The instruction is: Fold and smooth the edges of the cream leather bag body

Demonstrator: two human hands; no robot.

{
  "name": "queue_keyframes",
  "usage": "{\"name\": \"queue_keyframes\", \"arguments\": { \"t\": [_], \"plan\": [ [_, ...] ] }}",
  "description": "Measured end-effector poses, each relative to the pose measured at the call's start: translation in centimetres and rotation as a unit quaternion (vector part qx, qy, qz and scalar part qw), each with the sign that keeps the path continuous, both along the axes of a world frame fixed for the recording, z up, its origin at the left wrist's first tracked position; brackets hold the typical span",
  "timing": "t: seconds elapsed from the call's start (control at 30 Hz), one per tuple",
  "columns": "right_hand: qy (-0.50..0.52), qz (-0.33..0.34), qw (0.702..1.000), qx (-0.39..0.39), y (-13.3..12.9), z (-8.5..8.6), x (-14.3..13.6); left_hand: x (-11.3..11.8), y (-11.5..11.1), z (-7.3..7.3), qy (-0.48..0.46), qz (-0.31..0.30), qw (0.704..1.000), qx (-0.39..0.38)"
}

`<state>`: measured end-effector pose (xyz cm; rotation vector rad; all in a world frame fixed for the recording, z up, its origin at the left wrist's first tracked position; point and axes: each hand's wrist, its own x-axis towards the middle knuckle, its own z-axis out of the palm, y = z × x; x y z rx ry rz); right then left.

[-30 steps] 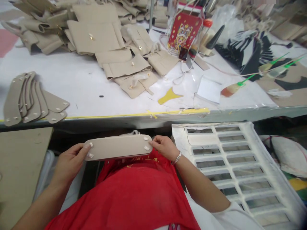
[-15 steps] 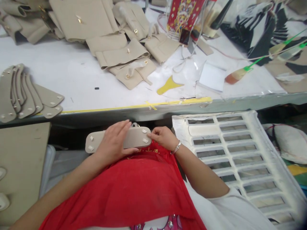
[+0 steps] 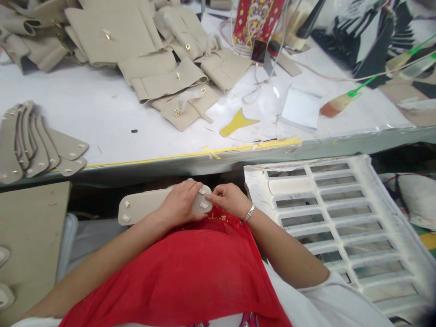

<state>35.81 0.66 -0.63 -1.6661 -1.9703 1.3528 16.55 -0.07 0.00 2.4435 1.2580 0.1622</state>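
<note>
A long beige panel with rounded ends (image 3: pixel 143 206), like a bag base, lies across my lap, with small white tabs near both ends. My left hand (image 3: pixel 182 204) wraps over it toward the right end, fingers on the far edge and thumb on the near edge. At the right tip of the panel my right hand (image 3: pixel 230 200) is closed in a pinch, touching the rim; whatever sits between its fingertips is too small to make out. A red apron (image 3: pixel 184 272) is under both hands.
Beige bag pieces with gold clasps (image 3: pixel 112 36) are heaped on the white table (image 3: pixel 102 100). Similar tabbed panels (image 3: pixel 37 145) fan out at left. A yellow piece (image 3: pixel 238 122) and a glue bottle (image 3: pixel 337 104) lie further right. A slatted white rack (image 3: pixel 316 213) stands beside my right arm.
My left hand has slid right along the panel, closer to its right end. My right hand stays pinched at the tip, and the view has shifted slightly.
</note>
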Motion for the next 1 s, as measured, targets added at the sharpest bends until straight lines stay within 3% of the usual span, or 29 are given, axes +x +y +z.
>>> {"name": "queue_keyframes", "arguments": {
  "t": [0.23, 0.9, 1.0],
  "plan": [
    [-0.027, 0.009, 0.999, -0.016, 0.4, 0.7, -0.1, 0.0, -0.2, -0.1, -0.007, 0.011, 1.000, -0.003],
    [-0.117, 0.042, 0.992, 0.035, 0.5, 1.4, -1.0, 0.3, -0.4, 0.0, -0.014, 0.018, 1.000, -0.021],
    [-0.106, 0.039, 0.993, 0.036, 0.2, 1.7, -1.1, -1.3, -0.9, 0.4, -0.049, 0.028, 0.998, -0.023]
  ]
}}
